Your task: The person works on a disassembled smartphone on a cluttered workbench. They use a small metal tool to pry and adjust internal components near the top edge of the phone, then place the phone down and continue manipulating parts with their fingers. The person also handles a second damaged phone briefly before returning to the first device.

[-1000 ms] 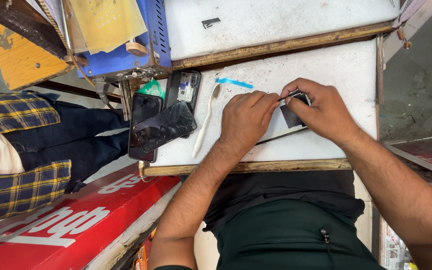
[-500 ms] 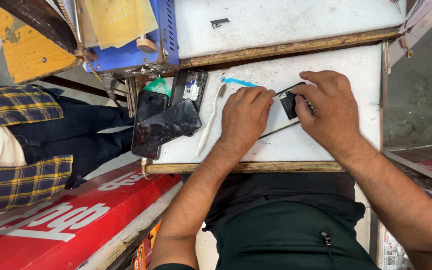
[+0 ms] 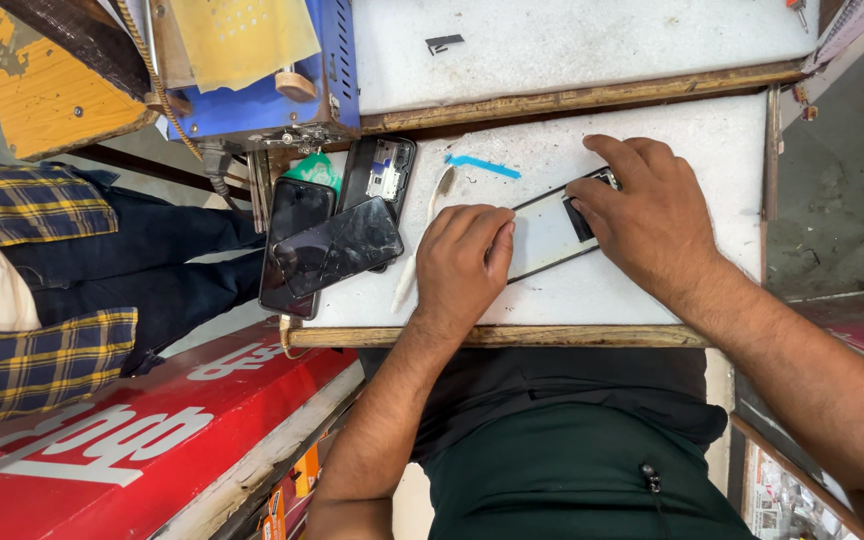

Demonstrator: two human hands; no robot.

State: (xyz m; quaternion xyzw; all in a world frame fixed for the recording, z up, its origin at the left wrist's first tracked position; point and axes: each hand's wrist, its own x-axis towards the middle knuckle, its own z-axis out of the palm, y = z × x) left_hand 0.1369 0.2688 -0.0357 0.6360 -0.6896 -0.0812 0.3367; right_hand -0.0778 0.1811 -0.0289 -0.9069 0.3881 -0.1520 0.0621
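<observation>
White-backed flat phone panel with a black frame (image 3: 550,232) lies slanted on the white worktop (image 3: 652,290), between your 2 hands. Your left hand (image 3: 464,262) is curled, fingertips pressing the panel's near end. Your right hand (image 3: 647,215) lies spread over its far end, fingers flat on it. Left of them lie a white plastic pry tool (image 3: 422,240), a blue strip (image 3: 482,165), and 3 dark phones (image 3: 337,240) stacked together.
</observation>
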